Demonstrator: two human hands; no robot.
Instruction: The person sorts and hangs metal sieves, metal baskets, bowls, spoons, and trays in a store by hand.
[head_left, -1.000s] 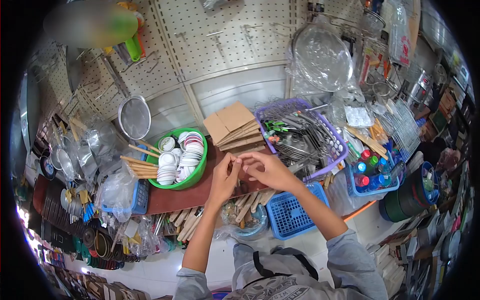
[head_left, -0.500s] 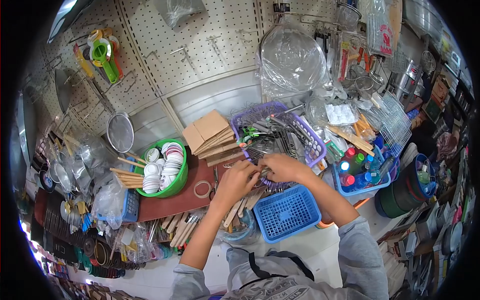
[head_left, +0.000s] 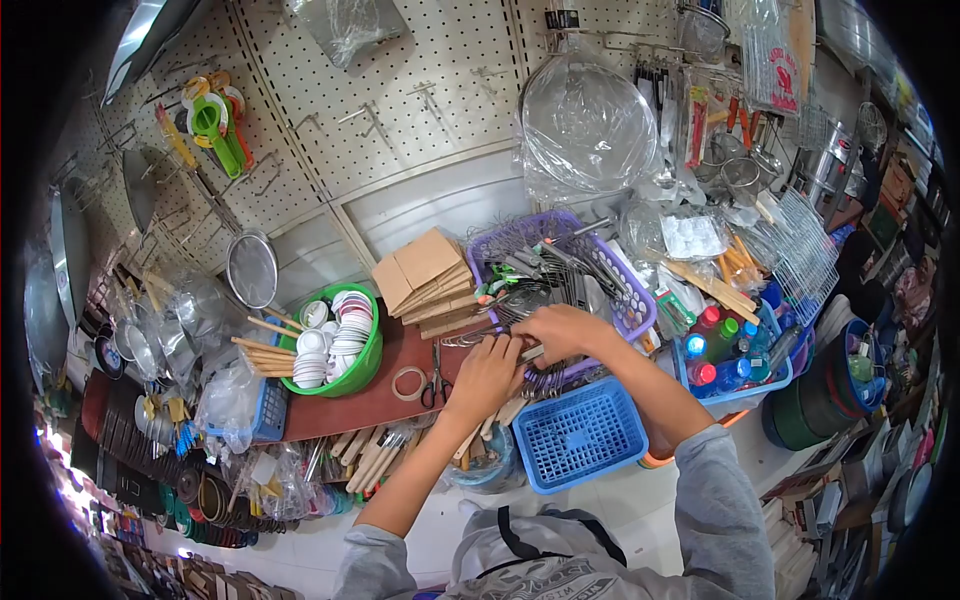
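Observation:
My left hand (head_left: pixel 487 378) is at the front edge of the purple basket (head_left: pixel 641 322), fingers bent and closed together. Close beside it on the right, my right hand (head_left: pixel 562 333) also has curled fingers. Thin metal pieces show around both sets of fingertips, but the fingers hide what exactly they grip. Inside the purple basket lies a tangle of metal utensils (head_left: pixel 565 275), some with dark handles. Scissors (head_left: pixel 436 388) and a tape roll (head_left: pixel 408 383) lie on the red-brown board (head_left: pixel 330 412) left of my left hand. Below my right hand stands a blue basket (head_left: pixel 582 435).
A green basin (head_left: pixel 367 358) with white bowls and wooden-handled tools stands left, next to stacked cardboard pieces (head_left: pixel 425 270). To the right, colored bottles (head_left: pixel 728 350) fill a light-blue basket. A pegboard (head_left: pixel 390 90) rises behind; wooden handles (head_left: pixel 370 460) stick out below the board's front edge.
The view has shifted slightly, so the surroundings sit a little lower and farther right. My left hand has turned and its fingers are drawn in more; the scissors show more fully.

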